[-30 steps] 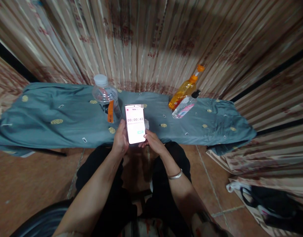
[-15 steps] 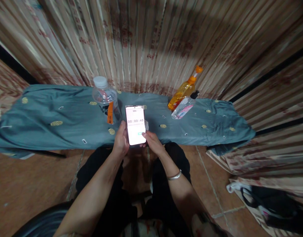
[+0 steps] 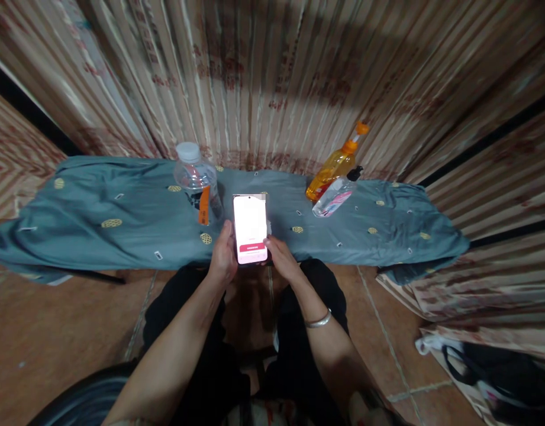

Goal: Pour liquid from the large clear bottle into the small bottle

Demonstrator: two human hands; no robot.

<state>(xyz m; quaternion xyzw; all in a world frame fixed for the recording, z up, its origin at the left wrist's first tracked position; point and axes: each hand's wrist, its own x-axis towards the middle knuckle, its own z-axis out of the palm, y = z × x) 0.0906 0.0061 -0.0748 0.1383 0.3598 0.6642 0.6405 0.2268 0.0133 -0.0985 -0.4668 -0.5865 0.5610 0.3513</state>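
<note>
A smartphone (image 3: 250,225) with a bright white screen is held upright between both hands over the front of the cloth-covered table. A red button shows low on its screen. My left hand (image 3: 223,254) is closed around the phone's left edge. On the opposite edge, my right hand (image 3: 281,257) grips it, thumb at the screen's lower right side; its other fingers are mostly hidden behind the phone. Left of the phone stands a clear plastic bottle (image 3: 196,177) with a white cap and an orange label.
Right of the phone, an orange pump bottle (image 3: 332,171) stands beside a clear bottle (image 3: 337,196) with a black pump top. The green cloth (image 3: 134,236) covers a narrow table against a striped curtain (image 3: 263,89). A black bag (image 3: 498,373) lies at lower right.
The phone screen has switched from a timer reading 00:00:48 to a mostly white page with a red button. My right thumb has shifted from over the screen to its edge.
</note>
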